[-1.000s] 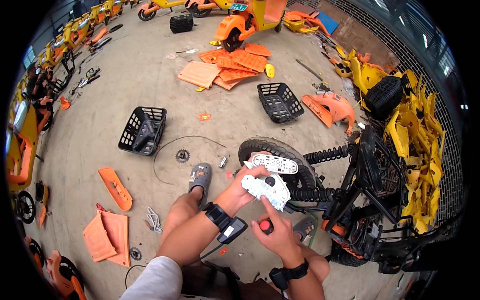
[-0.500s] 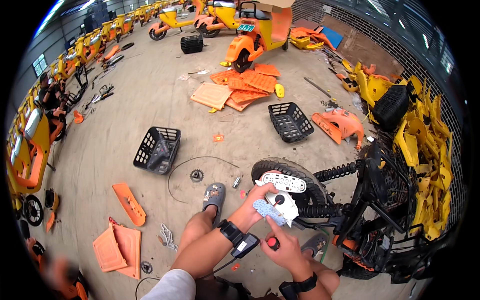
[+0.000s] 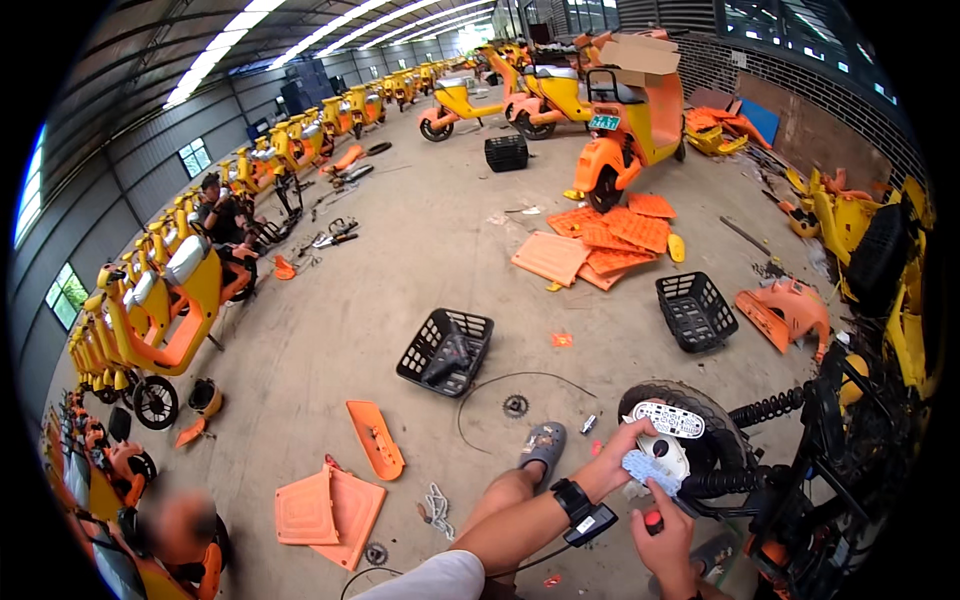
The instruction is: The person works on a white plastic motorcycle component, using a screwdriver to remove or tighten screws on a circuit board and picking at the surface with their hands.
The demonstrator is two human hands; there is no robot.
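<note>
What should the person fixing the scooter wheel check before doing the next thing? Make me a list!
1. Left hand steadies the white cover on the wheel: ok, its fingers lie on it.
2. Right hand has a firm hold of the red-handled tool: ok, the hand is wrapped around the handle.
3. Tool tip sits on a fastener: cannot tell, the tip is hidden.
4. Foot in the grey sandal is away from the wheel: ok, it rests on the floor to the left.
5. Loose black cable on the floor is out of the way: ok, it lies apart from the hands.
</note>
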